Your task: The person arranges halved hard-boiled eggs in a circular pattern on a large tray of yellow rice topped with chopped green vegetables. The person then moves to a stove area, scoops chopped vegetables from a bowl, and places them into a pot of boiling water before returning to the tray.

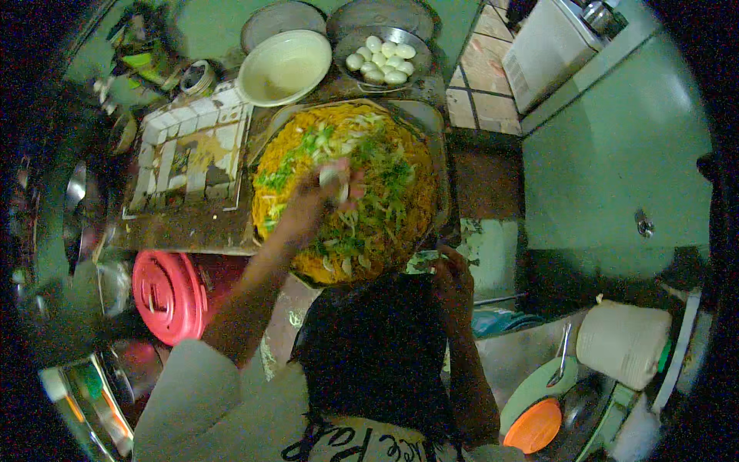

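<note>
Head view: one large, shallow tray (440, 131), set on a dark worktop (185, 239), heaped with yellow-orange food (289, 123), most likely noodles or rice; scattered over it, chopped greens (396, 173) and pale slivers (369, 123). One left hand (327, 189), above the middle of the heap, pale pinkish-white pieces at its fingers; grip too blurred to tell. One right hand (456, 277), well apart from the left, low beside the tray's near right corner, fingers bent; whether it holds anything cannot be told. Behind the tray: one cream bowl (283, 69), some residue inside; to its right, one dark pan (419, 54) of peeled-looking white eggs (385, 60); two round grey lids or trays (281, 23) against the green wall. Left of the tray: one white-tiled panel (192, 158), worn. Below the worktop, left: one red lidded bucket (165, 296). Lower right: one orange round item (533, 426), one off-white container (623, 343).
</note>
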`<action>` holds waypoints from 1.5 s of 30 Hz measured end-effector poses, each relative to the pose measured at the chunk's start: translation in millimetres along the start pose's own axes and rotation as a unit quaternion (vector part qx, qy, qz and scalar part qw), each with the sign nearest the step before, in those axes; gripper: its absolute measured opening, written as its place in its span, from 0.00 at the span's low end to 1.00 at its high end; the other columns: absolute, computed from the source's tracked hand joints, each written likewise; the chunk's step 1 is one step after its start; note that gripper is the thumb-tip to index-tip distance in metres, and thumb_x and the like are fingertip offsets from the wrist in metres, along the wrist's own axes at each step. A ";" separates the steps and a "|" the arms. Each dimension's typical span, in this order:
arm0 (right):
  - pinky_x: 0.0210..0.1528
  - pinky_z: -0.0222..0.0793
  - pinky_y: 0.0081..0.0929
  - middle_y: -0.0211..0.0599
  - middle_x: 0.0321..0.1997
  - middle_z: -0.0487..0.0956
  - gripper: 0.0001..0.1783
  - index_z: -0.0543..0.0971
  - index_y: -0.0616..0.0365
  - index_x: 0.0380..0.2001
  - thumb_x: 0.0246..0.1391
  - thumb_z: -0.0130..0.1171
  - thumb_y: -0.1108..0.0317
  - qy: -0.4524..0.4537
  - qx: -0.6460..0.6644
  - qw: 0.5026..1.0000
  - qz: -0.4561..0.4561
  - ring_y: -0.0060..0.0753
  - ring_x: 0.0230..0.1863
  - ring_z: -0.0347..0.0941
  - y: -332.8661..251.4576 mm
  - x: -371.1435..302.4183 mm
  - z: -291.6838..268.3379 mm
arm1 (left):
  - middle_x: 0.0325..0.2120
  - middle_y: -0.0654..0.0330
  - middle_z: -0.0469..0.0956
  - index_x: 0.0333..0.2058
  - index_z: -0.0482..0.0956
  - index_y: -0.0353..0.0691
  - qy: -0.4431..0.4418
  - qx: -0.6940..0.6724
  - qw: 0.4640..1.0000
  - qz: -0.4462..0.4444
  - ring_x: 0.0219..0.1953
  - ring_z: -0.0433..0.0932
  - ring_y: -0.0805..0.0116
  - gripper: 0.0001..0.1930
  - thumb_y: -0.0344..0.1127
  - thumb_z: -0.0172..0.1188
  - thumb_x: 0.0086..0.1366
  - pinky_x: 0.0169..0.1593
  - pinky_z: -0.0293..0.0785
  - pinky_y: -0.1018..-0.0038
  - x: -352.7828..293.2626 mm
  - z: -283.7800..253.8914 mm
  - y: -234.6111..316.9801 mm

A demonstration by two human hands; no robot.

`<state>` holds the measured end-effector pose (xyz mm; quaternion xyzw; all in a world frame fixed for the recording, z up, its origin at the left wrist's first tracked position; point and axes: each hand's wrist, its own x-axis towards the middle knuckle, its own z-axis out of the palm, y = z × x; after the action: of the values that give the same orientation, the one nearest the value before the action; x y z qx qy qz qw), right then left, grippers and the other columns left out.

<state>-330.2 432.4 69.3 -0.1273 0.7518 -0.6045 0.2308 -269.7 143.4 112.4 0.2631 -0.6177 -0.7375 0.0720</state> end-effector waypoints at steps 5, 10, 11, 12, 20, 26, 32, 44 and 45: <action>0.41 0.72 0.28 0.37 0.40 0.80 0.18 0.75 0.58 0.53 0.62 0.57 0.63 -0.156 -0.108 0.981 0.035 0.28 0.37 0.75 20.7 -15.1 23.2 | 0.51 0.49 0.72 0.56 0.67 0.36 0.064 -0.292 0.952 -0.072 0.53 0.74 0.52 0.19 0.33 0.48 0.68 0.56 0.74 0.56 -99.1 32.1 -95.3; 0.48 0.72 0.35 0.47 0.43 0.81 0.15 0.77 0.58 0.50 0.63 0.55 0.64 -0.181 -0.105 0.961 -0.178 0.42 0.43 0.78 -5.2 -55.1 39.6 | 0.50 0.51 0.75 0.57 0.68 0.36 0.112 -0.052 0.992 0.005 0.53 0.76 0.55 0.20 0.32 0.52 0.68 0.58 0.72 0.60 -134.8 50.0 -91.0; 0.48 0.72 0.36 0.47 0.44 0.80 0.15 0.77 0.58 0.50 0.63 0.55 0.64 -0.187 -0.112 0.961 -0.172 0.43 0.44 0.78 -2.3 -62.0 39.4 | 0.50 0.52 0.76 0.57 0.68 0.36 0.115 -0.048 0.992 0.010 0.53 0.76 0.56 0.19 0.32 0.52 0.68 0.58 0.72 0.60 -136.6 49.5 -92.4; 0.49 0.72 0.37 0.48 0.44 0.80 0.15 0.77 0.57 0.50 0.63 0.55 0.65 -0.191 -0.121 0.960 -0.165 0.45 0.45 0.78 1.3 -67.7 38.0 | 0.50 0.52 0.76 0.57 0.68 0.36 0.116 -0.046 0.992 0.017 0.53 0.76 0.56 0.19 0.33 0.53 0.68 0.58 0.72 0.61 -136.7 48.8 -94.6; 0.48 0.72 0.41 0.48 0.45 0.80 0.15 0.78 0.55 0.50 0.61 0.56 0.67 -0.141 -0.194 0.961 -0.140 0.49 0.45 0.77 -1.5 -80.0 53.0 | 0.50 0.50 0.76 0.54 0.70 0.32 0.110 -0.141 0.981 -0.070 0.52 0.77 0.57 0.18 0.34 0.55 0.69 0.57 0.74 0.63 -135.6 48.2 -89.2; 0.43 0.73 0.38 0.46 0.39 0.79 0.15 0.79 0.56 0.50 0.61 0.57 0.67 -0.132 -0.239 0.960 -0.060 0.47 0.40 0.77 7.2 -77.5 44.1 | 0.48 0.50 0.77 0.52 0.70 0.31 0.016 -0.150 0.987 -0.057 0.50 0.78 0.57 0.15 0.31 0.52 0.69 0.56 0.75 0.63 -116.7 44.4 -139.1; 0.35 0.74 0.35 0.45 0.37 0.80 0.15 0.78 0.61 0.48 0.63 0.53 0.65 -0.109 -0.217 0.965 -0.101 0.41 0.33 0.78 24.0 -54.7 34.0 | 0.48 0.51 0.76 0.54 0.69 0.30 0.015 0.036 0.999 -0.023 0.49 0.78 0.58 0.16 0.30 0.51 0.69 0.56 0.75 0.64 -108.4 57.8 -125.6; 0.36 0.74 0.36 0.44 0.38 0.82 0.15 0.77 0.57 0.50 0.64 0.53 0.64 -0.222 -0.137 0.965 0.039 0.39 0.31 0.77 -8.7 -33.7 2.7 | 0.47 0.51 0.76 0.53 0.70 0.31 0.146 -0.225 0.956 -0.119 0.50 0.77 0.57 0.15 0.30 0.50 0.70 0.56 0.75 0.63 -102.3 92.7 -113.9; 0.39 0.74 0.38 0.44 0.39 0.81 0.14 0.77 0.56 0.50 0.63 0.54 0.65 -0.216 -0.177 0.959 -0.044 0.41 0.32 0.77 -2.7 -39.5 -5.6 | 0.47 0.51 0.76 0.53 0.70 0.31 0.146 -0.271 0.945 -0.110 0.50 0.77 0.57 0.15 0.30 0.50 0.70 0.56 0.75 0.63 -102.7 94.6 -124.1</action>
<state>-299.2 455.1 80.4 -0.3264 0.7726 -0.4298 0.3344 -200.2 298.4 34.6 0.4046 -0.3446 -0.8339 0.1488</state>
